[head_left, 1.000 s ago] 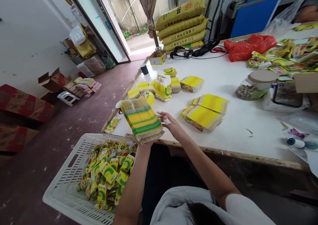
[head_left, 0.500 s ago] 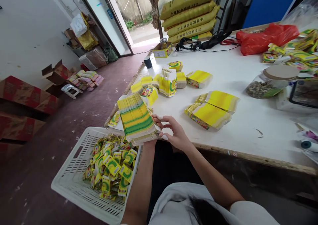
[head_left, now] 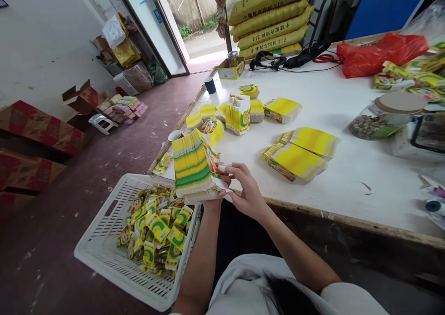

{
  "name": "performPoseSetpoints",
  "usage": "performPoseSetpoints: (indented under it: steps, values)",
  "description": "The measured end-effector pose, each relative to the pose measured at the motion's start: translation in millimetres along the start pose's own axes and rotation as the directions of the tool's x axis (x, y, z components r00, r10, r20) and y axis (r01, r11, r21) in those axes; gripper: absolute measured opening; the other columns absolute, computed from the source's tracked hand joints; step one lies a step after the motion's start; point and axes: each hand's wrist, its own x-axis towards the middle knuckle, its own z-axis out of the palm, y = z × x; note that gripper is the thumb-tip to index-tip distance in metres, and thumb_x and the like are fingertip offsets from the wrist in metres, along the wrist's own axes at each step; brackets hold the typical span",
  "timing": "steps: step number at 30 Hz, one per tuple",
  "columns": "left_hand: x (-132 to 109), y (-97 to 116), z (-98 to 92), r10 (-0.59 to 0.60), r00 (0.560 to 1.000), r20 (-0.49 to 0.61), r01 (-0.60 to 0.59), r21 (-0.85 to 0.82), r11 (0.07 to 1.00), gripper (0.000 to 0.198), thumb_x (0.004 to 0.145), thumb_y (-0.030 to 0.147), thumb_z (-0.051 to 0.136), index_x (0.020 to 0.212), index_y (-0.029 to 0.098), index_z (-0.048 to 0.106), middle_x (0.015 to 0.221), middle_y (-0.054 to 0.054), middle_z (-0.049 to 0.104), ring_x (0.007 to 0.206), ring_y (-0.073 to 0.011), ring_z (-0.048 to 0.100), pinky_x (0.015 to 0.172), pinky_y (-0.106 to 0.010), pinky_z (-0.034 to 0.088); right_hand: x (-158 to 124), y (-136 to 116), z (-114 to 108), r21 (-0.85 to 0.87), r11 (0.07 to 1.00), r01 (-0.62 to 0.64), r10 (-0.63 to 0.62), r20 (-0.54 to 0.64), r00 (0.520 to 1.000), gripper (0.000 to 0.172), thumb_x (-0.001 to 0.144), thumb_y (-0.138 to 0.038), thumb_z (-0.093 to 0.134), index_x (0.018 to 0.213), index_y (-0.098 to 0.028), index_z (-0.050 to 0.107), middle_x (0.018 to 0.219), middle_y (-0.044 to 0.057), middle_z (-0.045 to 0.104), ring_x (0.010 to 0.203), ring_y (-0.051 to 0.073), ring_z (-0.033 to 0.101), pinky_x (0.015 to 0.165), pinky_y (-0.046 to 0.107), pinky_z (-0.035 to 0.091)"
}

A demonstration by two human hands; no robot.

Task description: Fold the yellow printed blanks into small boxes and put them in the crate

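A thick stack of flat yellow-and-green cartons [head_left: 192, 169] stands tilted on my left hand [head_left: 211, 203], which grips it from below at the table's near edge. My right hand [head_left: 243, 189] presses against the stack's right side, fingers curled round the top carton, with white caps on some fingertips. More flat stacks [head_left: 295, 159] lie on the white table [head_left: 340, 185] just to the right. A white plastic crate [head_left: 104, 254] with several folded small boxes sits on the floor below my left arm.
Small piles of cartons and a standing bundle [head_left: 238, 115] sit farther up the table. A jar with a lid [head_left: 385, 113], a red bag [head_left: 378, 50] and loose packets are at the right. Yellow sacks [head_left: 269, 20] are stacked behind. Cardboard boxes [head_left: 38, 129] line the left floor.
The stack has tipped more upright and turned edge-on toward me. My right hand has moved in from beside it and closed on its right face.
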Motion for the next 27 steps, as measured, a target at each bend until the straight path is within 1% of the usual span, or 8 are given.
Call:
performPoseSetpoints:
  steps: [3, 6, 8, 12, 14, 18, 21, 27]
  values:
    - [-4.9, 4.5, 3.3, -0.074, 0.996, 0.051, 0.086, -0.293, 0.952, 0.059, 0.09, 0.071, 0.039, 0.131, 0.034, 0.059, 0.122, -0.009, 0.063, 0.11, -0.0274, 0.058, 0.081, -0.043, 0.057, 1.2, -0.9, -1.9, -0.012, 1.0, 0.003, -0.002, 0.01, 1.0, 0.042, 0.093, -0.039, 0.066, 0.132, -0.029, 0.059, 0.121, 0.012, 0.06, 0.118, 0.029, 0.056, 0.097, 0.046, 0.054]
    - [-10.0, 7.6, 6.8, -0.088, 0.995, 0.055, 0.101, -0.331, 0.938, 0.056, 0.095, 0.067, 0.036, 0.134, 0.033, 0.058, 0.125, -0.01, 0.064, 0.097, -0.0238, 0.061, 0.062, -0.033, 0.053, 2.3, -1.3, -4.1, -0.031, 0.999, 0.013, -0.013, 0.015, 1.0, 0.043, 0.093, -0.041, 0.067, 0.133, -0.028, 0.059, 0.12, 0.012, 0.06, 0.117, 0.029, 0.056, 0.098, 0.046, 0.054]
    - [-12.3, 10.6, 10.2, -0.076, 0.995, 0.067, 0.098, -0.424, 0.9, 0.052, 0.098, 0.061, 0.038, 0.135, 0.032, 0.058, 0.129, -0.01, 0.064, 0.091, -0.0204, 0.062, 0.057, -0.028, 0.051, 2.8, -1.2, -4.4, -0.043, 0.999, 0.021, -0.021, 0.009, 1.0, 0.043, 0.093, -0.04, 0.067, 0.132, -0.026, 0.059, 0.12, 0.012, 0.06, 0.118, 0.028, 0.056, 0.1, 0.047, 0.053]
    - [-14.4, 18.7, 17.7, -0.074, 0.996, 0.056, 0.091, -0.713, 0.695, 0.048, 0.1, 0.049, 0.04, 0.136, 0.024, 0.059, 0.134, -0.013, 0.063, 0.094, -0.0198, 0.066, 0.069, -0.031, 0.056, 3.0, 1.1, -3.1, -0.044, 0.999, -0.017, 0.016, -0.007, 1.0, 0.039, 0.091, -0.033, 0.067, 0.129, -0.025, 0.06, 0.122, 0.012, 0.059, 0.118, 0.027, 0.056, 0.096, 0.045, 0.055]
    - [-14.7, 20.9, 19.6, -0.088, 0.996, 0.021, 0.074, -0.749, 0.659, 0.05, 0.1, 0.051, 0.039, 0.134, 0.021, 0.061, 0.132, -0.015, 0.064, 0.1, -0.0234, 0.067, 0.075, -0.036, 0.057, 2.5, 3.1, -2.3, -0.034, 0.998, -0.056, 0.056, -0.01, 0.998, 0.036, 0.091, -0.032, 0.067, 0.125, -0.024, 0.062, 0.122, 0.012, 0.059, 0.116, 0.026, 0.057, 0.092, 0.043, 0.056]
    - [-14.8, 20.8, 18.4, -0.084, 0.995, -0.053, 0.021, -0.709, 0.704, 0.059, 0.095, 0.063, 0.041, 0.124, 0.02, 0.068, 0.126, -0.015, 0.069, 0.109, -0.0321, 0.065, 0.08, -0.044, 0.055, 0.3, 8.4, -1.6, -0.009, 0.992, -0.122, 0.122, -0.031, 0.992, 0.031, 0.093, -0.038, 0.064, 0.121, -0.024, 0.061, 0.119, 0.011, 0.06, 0.112, 0.024, 0.059, 0.086, 0.04, 0.059]
    - [-14.8, 21.6, 17.1, -0.068, 0.994, -0.085, -0.009, -0.685, 0.728, 0.062, 0.087, 0.071, 0.051, 0.116, 0.02, 0.071, 0.124, -0.014, 0.071, 0.12, -0.037, 0.06, 0.091, -0.05, 0.052, -2.5, 13.3, -1.3, 0.029, 0.985, -0.167, 0.169, -0.054, 0.984, 0.036, 0.095, -0.042, 0.062, 0.125, -0.024, 0.058, 0.117, 0.01, 0.063, 0.106, 0.022, 0.062, 0.086, 0.039, 0.059]
    - [-14.6, 24.7, 17.9, -0.036, 0.994, -0.106, -0.041, -0.646, 0.762, 0.051, 0.081, 0.061, 0.065, 0.113, 0.022, 0.074, 0.123, -0.01, 0.074, 0.131, -0.0365, 0.057, 0.105, -0.053, 0.047, -8.4, 23.0, 0.3, 0.14, 0.941, -0.308, 0.317, -0.045, 0.947, 0.052, 0.092, -0.051, 0.064, 0.132, -0.022, 0.052, 0.123, 0.013, 0.065, 0.108, 0.024, 0.065, 0.087, 0.041, 0.061]
